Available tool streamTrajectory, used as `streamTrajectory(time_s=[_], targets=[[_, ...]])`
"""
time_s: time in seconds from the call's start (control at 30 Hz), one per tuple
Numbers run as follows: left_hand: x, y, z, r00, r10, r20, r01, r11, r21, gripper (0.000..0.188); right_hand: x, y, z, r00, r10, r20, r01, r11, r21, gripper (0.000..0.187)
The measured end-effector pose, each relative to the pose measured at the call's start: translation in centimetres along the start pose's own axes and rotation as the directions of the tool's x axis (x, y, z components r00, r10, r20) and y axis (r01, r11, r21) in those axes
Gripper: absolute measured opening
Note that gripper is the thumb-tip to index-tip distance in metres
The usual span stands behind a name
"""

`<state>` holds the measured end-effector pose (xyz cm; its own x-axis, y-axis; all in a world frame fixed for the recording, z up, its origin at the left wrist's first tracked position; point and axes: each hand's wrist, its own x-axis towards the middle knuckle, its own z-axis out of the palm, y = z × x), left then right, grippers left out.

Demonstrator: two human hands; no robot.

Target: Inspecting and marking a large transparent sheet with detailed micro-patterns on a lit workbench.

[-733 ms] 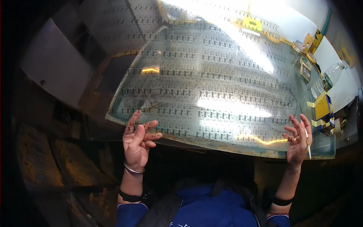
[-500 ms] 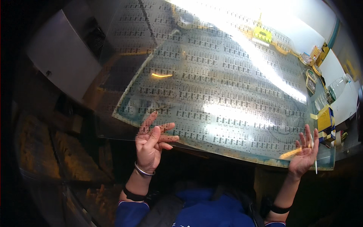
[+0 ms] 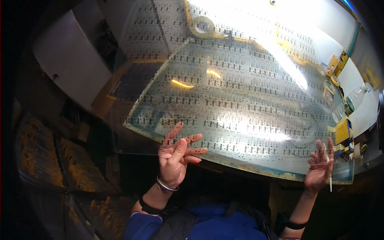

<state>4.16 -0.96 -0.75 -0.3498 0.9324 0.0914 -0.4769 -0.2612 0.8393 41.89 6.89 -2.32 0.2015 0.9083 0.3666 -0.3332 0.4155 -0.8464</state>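
A large clear film (image 3: 224,98) printed with rows of small black marks hangs tilted above a glass-topped table (image 3: 276,175). My left hand (image 3: 175,162) grips its near edge toward the left, thumb in front and the other fingers showing through the film. At the right near corner, my right hand (image 3: 319,170) has its fingers raised behind the sheet, seen through it. A thin white stick (image 3: 331,182) is tucked among those fingers; whether they also pinch the film is hard to see.
Along the table's right side stand a yellow and blue box (image 3: 343,132) and a clear plastic bottle (image 3: 356,98). Through the film shows a tape roll (image 3: 193,26) at the far edge. A pale panel (image 3: 72,60) stands at left. Glare covers the upper right.
The film has shifted right and slightly toward me, my left hand travelling with its edge. My right hand has dropped a little. The view itself has also shifted slightly.
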Motion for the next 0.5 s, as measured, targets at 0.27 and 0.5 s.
streamTrajectory(time_s=[0.27,0.5], targets=[[0.0,-0.9,1.9,0.996,0.003,0.088,-0.004,1.0,0.009,0.045,-0.6,-1.3,3.7,0.991,0.133,0.008,-0.128,0.969,-0.213,0.052],[0.2,-1.2,2.7,0.98,0.091,0.175,-0.099,0.994,0.036,0.047,-0.2,-0.6,1.5,0.991,0.124,0.054,-0.113,0.979,-0.172,0.051]])
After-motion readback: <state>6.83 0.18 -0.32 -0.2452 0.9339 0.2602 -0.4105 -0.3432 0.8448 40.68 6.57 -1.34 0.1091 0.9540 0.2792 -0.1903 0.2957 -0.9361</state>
